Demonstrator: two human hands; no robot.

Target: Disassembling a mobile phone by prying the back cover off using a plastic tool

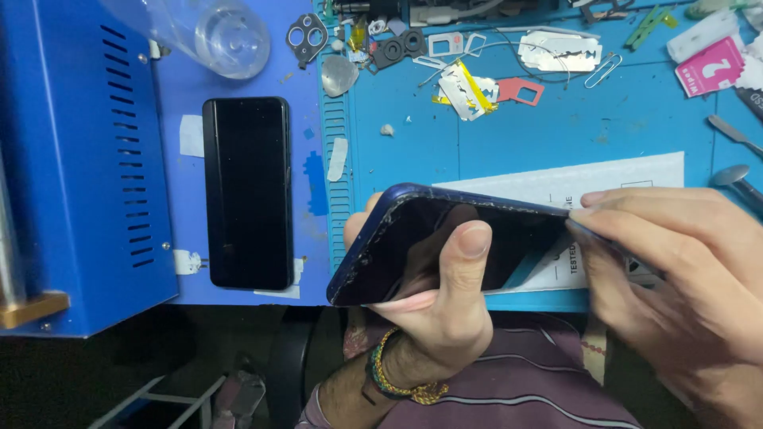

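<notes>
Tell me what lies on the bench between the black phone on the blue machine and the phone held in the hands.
In the head view, between the black phone and the held phone lie the ribbed edge of the blue mat and a small white scrap.

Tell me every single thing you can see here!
Phone frame: one, dark blue with a black inside, tilted, held in both hands.
Phone: one, black, flat on the blue plate left of the mat.
Machine: one, blue box with vent slots, far left.
Plastic bottle: one, clear, lying top left.
Camera bezel: one, dark grey, beside the bottle.
Razor blades: a few, silver, top of the mat.
Paper clip: one, silver, right of the blades.
Work mat: one, blue, under everything.
Paper sheet: one, white, under the hands.
Wristband: one, green and yellow, left wrist.
Left hand: grips the frame.
Right hand: pinches the frame's right edge.
</notes>
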